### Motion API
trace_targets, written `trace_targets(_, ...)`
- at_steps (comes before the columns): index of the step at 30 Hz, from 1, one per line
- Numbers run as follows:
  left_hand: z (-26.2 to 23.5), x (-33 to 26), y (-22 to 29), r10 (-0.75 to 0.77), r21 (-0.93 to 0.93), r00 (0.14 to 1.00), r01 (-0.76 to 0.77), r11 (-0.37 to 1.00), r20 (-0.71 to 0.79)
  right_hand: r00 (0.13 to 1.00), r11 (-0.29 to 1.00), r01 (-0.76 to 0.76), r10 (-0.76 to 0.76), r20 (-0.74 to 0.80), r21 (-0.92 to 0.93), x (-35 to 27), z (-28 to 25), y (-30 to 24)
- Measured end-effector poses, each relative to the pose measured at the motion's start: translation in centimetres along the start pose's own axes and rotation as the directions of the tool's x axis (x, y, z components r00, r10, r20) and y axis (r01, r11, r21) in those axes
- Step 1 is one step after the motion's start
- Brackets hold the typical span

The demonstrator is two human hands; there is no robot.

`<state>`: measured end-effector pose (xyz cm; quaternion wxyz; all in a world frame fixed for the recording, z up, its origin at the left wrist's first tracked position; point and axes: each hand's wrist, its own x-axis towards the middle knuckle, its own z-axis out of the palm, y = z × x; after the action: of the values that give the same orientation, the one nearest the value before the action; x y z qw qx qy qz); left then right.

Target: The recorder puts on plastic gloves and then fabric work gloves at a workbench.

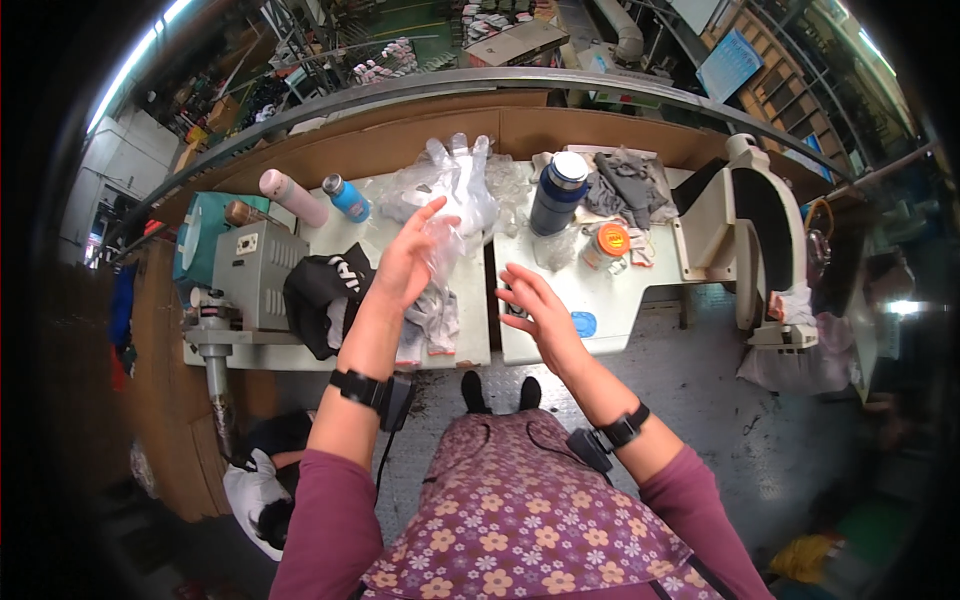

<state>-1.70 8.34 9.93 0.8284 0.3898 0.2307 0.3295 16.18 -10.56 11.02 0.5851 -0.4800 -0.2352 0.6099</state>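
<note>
1. We see a thin, clear plastic bag (446, 245) held up over the white worktable (470, 335), near its middle seam; it is crinkled and see-through, and hangs down from the left hand.
2. Our left hand (405, 265) is raised above the table, forearm angled up from the lower edge, a black band at the wrist. The thumb and fingers are pinched on the top of the bag, the index finger pointing up and to the right.
3. Our right hand (535, 310) hovers low over the right half of the table, palm turned toward the left hand, fingers spread and loosely curled. It grips nothing and stands apart from the bag.
4. Beneath the left hand lies a pile of pale knitted gloves (432, 322) with orange cuffs, soft and limp.
5. Behind the bag sits a heap of more clear plastic bags (450, 180), glossy and rumpled.
6. To the left lies a black cloth (318, 290), beside a grey metal machine (250, 270).
7. Farther back stand a pink bottle (293, 197), a small blue bottle (347, 198) and a tall dark blue flask (558, 192) with a steel lid.
8. An orange-lidded jar (609, 243) and grey gloves (625, 180) lie on the right.
</note>
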Motion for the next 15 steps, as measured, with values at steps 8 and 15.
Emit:
trace_targets(8,4.0,-9.4,-0.2,0.124,0.475,0.99,-0.141,0.869,0.067,0.984,0.981,-0.176,0.174,-0.037,-0.077,0.8,2.3,-1.7)
trace_targets(15,-0.9,-13.8,-1.9,-0.094,0.011,0.986,0.096,0.995,-0.135,0.99,0.964,0.125,-0.138,-0.041,-0.233,0.2,2.5,-2.3)
